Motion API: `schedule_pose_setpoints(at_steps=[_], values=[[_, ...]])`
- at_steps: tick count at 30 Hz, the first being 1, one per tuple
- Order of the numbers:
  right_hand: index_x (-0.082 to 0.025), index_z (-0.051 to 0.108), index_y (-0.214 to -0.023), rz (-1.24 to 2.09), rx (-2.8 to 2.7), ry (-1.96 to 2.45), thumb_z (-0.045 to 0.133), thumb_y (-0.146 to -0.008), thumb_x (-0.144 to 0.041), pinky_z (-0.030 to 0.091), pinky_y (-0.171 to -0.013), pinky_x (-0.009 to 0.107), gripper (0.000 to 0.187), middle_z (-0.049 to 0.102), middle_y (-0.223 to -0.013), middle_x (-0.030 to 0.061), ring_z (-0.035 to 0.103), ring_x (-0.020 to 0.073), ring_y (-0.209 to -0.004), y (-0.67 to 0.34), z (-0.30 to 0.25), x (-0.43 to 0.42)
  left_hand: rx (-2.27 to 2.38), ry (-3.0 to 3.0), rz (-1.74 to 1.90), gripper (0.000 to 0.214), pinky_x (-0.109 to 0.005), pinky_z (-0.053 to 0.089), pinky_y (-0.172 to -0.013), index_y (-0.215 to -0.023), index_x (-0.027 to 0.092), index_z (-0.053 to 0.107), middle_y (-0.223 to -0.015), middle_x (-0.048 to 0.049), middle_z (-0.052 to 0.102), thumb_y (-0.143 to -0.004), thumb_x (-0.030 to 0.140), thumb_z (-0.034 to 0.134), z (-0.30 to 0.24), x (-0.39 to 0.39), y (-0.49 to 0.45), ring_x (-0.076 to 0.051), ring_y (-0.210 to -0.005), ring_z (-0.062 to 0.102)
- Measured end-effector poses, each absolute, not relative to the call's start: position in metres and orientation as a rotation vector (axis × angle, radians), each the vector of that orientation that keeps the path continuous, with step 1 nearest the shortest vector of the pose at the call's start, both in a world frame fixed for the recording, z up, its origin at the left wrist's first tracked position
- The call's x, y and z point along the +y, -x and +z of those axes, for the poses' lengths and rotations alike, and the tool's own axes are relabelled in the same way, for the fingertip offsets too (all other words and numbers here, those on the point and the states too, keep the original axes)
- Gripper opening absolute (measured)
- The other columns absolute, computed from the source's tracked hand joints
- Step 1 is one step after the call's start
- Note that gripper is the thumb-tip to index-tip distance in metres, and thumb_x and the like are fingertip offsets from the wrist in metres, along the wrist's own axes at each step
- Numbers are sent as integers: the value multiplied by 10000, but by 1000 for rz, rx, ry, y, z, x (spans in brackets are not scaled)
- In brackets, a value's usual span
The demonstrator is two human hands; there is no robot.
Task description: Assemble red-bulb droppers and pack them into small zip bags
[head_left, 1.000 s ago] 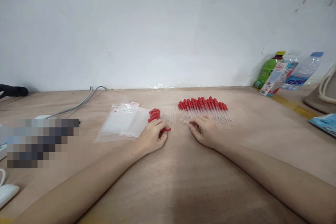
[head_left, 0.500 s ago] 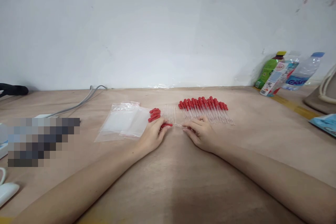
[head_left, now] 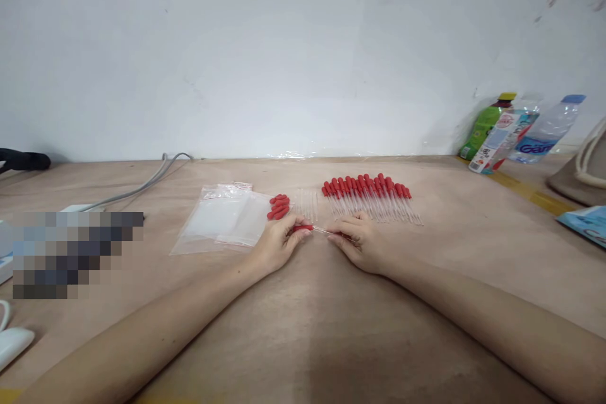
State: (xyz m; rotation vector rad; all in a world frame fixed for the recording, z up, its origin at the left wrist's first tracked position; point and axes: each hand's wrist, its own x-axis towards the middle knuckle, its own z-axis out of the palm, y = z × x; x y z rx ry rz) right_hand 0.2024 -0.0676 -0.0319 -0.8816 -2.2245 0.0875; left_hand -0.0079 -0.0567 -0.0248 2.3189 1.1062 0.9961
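Observation:
My left hand (head_left: 280,241) pinches a red rubber bulb (head_left: 303,227), its open end facing right. Between finger and thumb of my right hand (head_left: 360,241) is a thin glass dropper tube (head_left: 322,230), whose left end meets the bulb's mouth; how far it sits inside cannot be made out. Several loose red bulbs (head_left: 278,207) lie just beyond my left hand. Beside them are several bare glass tubes (head_left: 305,202). Past my right hand lies a row of droppers (head_left: 364,186) with red bulbs on their glass tubes.
Clear zip bags (head_left: 218,218) lie left of the loose bulbs. A grey cable (head_left: 142,188) runs along the table's left side, with a white mouse (head_left: 14,347) nearer me. Bottles (head_left: 485,129) and a carton (head_left: 502,142) stand at the back right, near a blue packet (head_left: 587,224).
The gap between the glass tube and the red bulb has closed; the tube's end now touches the bulb's mouth. My right hand has shifted slightly left.

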Motion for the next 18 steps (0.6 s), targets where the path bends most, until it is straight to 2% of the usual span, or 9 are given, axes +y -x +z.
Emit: schedule_pose_setpoints(at_steps=[9, 18], values=[[-228, 636, -914, 29, -2302, 858, 461, -842, -211, 269, -722, 303, 190, 620, -767, 7, 532, 114, -696, -208, -33, -60, 1006, -2284, 861, 158, -207, 452, -577, -875, 164, 569, -706, 5, 581, -836, 274, 463, -24, -60, 9, -93, -591, 534], [-184, 633, -855, -111, -2291, 878, 414, -850, -203, 246, -678, 296, 220, 603, -721, 19, 495, 111, -640, -203, -28, -68, 1069, -2359, 830, 200, -204, 432, -578, -860, 166, 612, -711, 3, 615, -814, 324, 498, -22, -62, 8, -101, -614, 537]])
